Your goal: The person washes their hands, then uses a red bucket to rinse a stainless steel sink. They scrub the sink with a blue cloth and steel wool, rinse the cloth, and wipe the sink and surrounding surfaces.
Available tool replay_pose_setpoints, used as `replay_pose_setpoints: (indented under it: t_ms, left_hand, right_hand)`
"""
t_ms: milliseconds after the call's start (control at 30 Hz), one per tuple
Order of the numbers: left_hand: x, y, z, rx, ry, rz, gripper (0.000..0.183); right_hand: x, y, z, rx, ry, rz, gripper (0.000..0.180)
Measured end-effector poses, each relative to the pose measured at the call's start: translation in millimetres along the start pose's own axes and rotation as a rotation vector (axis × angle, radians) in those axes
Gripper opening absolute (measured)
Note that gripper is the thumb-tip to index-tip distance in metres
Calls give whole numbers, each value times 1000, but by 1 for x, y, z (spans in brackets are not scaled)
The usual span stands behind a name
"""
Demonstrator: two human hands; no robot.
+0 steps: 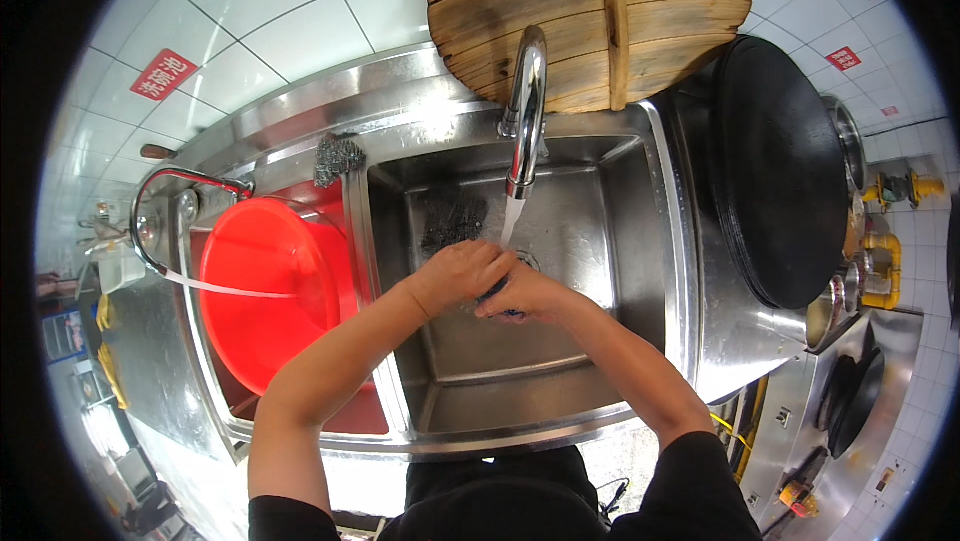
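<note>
Over the stainless steel sink basin (pixel 517 368), my left hand (pixel 459 271) and my right hand (pixel 536 295) meet around a small dark blue item (pixel 495 289). Fingers cover most of it, so I cannot tell its kind. Water (pixel 512 221) runs from the curved chrome faucet (pixel 531 83) down to my hands. Behind my left hand, a dark speckled patch (pixel 454 224) shows in the basin; whether it is an object or a reflection is unclear. The drain (pixel 529 260) is partly hidden by my hands.
In the left basin, a red plastic tub (pixel 262 331) sits tilted under a second running faucet (pixel 139 211). A steel wool scrubber (pixel 339 160) rests on the divider's back end. Behind stands a round wooden lid (pixel 555 23); black round pans or lids (pixel 780 173) lean at right.
</note>
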State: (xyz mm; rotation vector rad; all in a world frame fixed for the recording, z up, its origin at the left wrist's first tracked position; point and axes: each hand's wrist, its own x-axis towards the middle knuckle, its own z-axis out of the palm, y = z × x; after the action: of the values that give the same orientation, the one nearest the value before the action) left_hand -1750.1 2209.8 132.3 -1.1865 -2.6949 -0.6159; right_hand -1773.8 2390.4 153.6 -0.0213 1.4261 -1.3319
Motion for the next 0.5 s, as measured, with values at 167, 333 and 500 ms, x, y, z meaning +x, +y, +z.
replay_pose_setpoints:
  t_ms: [167, 333, 500]
  left_hand:
    - [-8, -1, 49, 99, -103, -254, 33]
    - [-5, 9, 61, -153, -273, -682, 39]
    - [-25, 23, 90, -370, -267, -933, 31]
  right_hand:
    - [43, 49, -13, -534, 275, -339, 45]
    - [63, 71, -16, -953, 456, -318, 48]
    - [62, 84, -17, -1144, 355, -385, 30]
